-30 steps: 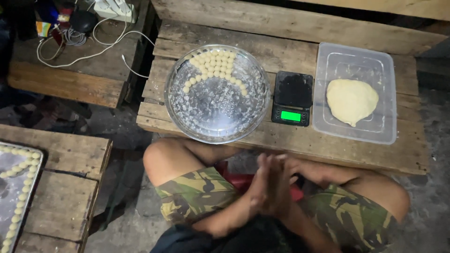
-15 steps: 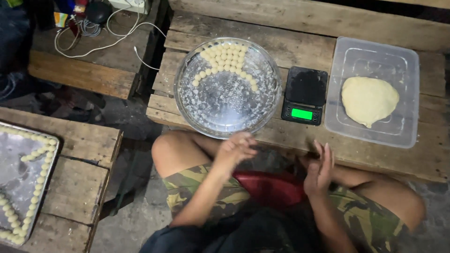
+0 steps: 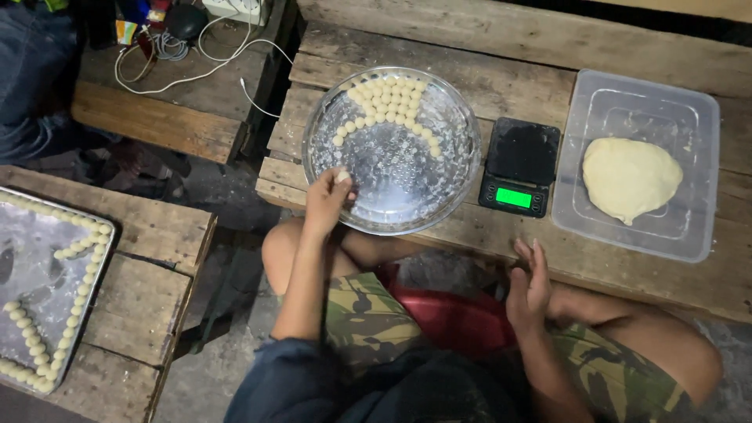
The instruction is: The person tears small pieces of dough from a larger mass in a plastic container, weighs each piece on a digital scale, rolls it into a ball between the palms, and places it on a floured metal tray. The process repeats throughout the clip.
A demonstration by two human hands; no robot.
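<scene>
My left hand [image 3: 327,201] reaches over the near left rim of a round shiny metal tray [image 3: 439,200] and pinches a small dough ball [image 3: 342,177] just above it. Several pale dough balls [image 3: 388,102] sit in rows at the tray's far side, with a curved line of them running down the left. My right hand [image 3: 529,283] hovers with fingers apart and nothing in it, just in front of the wooden bench edge, below a black digital scale [image 3: 519,166] with a green display.
A clear plastic tub [image 3: 697,227] at the right holds a flat lump of dough [image 3: 631,178]. A rectangular metal tray [image 3: 31,258] edged with dough balls lies on a wooden bench at the left. Cables [image 3: 196,59] cover the far left bench. A red stool [image 3: 450,317] shows between my knees.
My palms were pressed together over my lap a second ago. They parted; the left hand carried a dough ball out to the round tray, and the right hand stayed low by the bench.
</scene>
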